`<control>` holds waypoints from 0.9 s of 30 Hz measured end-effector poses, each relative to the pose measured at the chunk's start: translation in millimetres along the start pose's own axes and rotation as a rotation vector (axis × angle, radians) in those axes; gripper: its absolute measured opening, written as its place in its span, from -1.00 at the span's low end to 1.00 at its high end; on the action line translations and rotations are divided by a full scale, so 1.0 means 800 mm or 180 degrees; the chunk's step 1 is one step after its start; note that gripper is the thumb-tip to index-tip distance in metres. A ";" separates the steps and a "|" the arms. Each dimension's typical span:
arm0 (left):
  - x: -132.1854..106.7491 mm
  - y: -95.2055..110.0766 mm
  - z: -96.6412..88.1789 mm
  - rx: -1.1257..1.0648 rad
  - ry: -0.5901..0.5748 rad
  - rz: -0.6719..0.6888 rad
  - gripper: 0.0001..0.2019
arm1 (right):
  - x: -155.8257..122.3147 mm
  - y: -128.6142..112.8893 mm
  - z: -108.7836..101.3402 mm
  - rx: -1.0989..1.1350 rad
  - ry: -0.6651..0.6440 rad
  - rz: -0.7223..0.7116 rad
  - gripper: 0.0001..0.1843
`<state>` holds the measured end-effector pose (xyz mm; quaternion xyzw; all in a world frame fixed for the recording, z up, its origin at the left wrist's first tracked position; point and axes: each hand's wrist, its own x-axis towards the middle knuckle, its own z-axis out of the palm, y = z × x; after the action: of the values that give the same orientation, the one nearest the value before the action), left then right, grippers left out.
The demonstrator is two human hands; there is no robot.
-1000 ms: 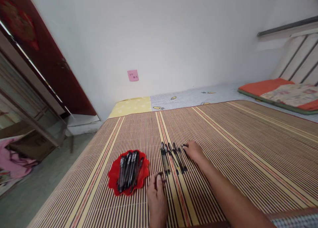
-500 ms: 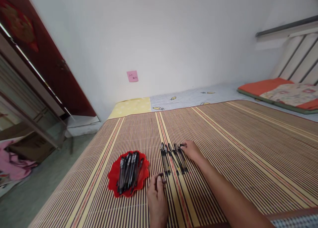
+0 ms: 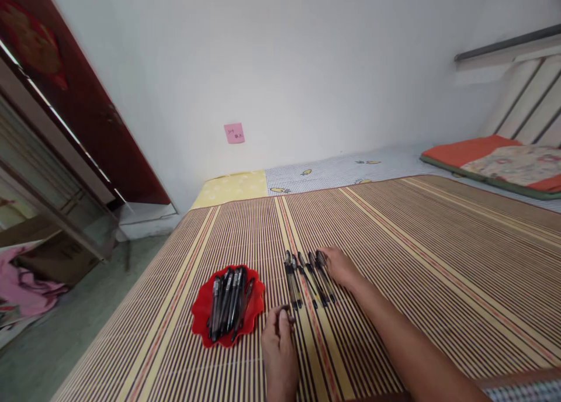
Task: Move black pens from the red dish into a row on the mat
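Observation:
A red plate [image 3: 199, 314] with several black pens [image 3: 228, 300] in it sits on a striped bamboo mat [image 3: 416, 256]. To its right, several more black pens [image 3: 307, 276] lie side by side in a row on the mat. My right hand [image 3: 338, 266] rests at the far right end of that row, fingers touching the outermost pen. My left hand [image 3: 278, 343] lies near the row's near end, fingers curled around a small dark thing that I cannot make out.
The mat covers a bed with a yellow and checked sheet [image 3: 280, 183] at its far end. An orange-edged pillow [image 3: 495, 162] lies at the right by a headboard. A pink note [image 3: 234, 132] hangs on the white wall. A dark red door [image 3: 74, 98] and floor are left.
My right hand has drawn slightly nearer, laying the outermost pen into line with the row. My left hand has barely moved.

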<state>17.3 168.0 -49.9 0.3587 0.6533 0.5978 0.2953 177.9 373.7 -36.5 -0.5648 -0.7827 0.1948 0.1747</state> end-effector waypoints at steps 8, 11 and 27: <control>0.001 -0.001 0.000 0.0101 0.0039 0.0068 -0.59 | -0.011 -0.007 0.002 -0.0254 -0.0171 -0.0395 -0.48; 0.002 -0.002 0.000 0.0082 0.0018 0.0059 -0.61 | -0.014 -0.008 0.001 -0.0295 -0.0197 -0.0425 -0.50; 0.001 -0.001 0.000 0.0199 -0.0021 0.0205 -0.64 | -0.029 -0.002 0.016 0.0541 0.0460 -0.0294 -0.46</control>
<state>16.7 168.8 -50.5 0.3906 0.6588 0.5851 0.2667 177.4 349.8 -48.0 -0.5238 -0.7739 0.2110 0.2866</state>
